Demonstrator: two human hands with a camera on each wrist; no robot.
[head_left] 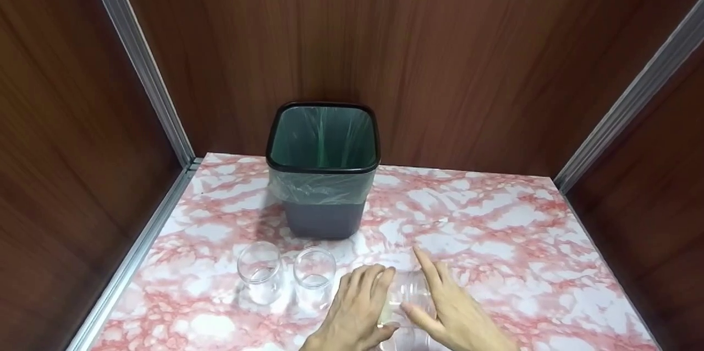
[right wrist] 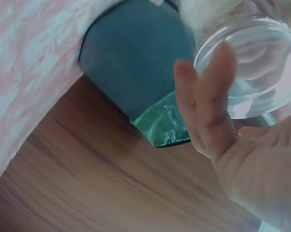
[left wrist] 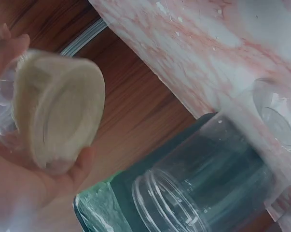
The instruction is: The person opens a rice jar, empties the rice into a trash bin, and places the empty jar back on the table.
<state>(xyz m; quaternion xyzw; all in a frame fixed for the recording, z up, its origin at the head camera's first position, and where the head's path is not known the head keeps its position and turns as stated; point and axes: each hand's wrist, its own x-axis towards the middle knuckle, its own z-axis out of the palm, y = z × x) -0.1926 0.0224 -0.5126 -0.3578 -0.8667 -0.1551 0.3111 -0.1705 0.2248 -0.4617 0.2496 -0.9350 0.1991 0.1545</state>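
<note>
My left hand grips a pale cream, round, lid-like piece between thumb and fingers, its flat round face showing in the left wrist view. To the right, my right hand lies alongside a clear jar, fingers fairly straight and thumb overlapping the jar's front. In the right wrist view the jar's rounded rim shows just behind the fingers. Two more clear jars stand to the left of my hands: a near one and a farther-left one.
A dark bin lined with a thin clear bag stands behind the jars, near the back wall. Wood-patterned panels with metal strips enclose the pink-and-white marbled table at the back and sides.
</note>
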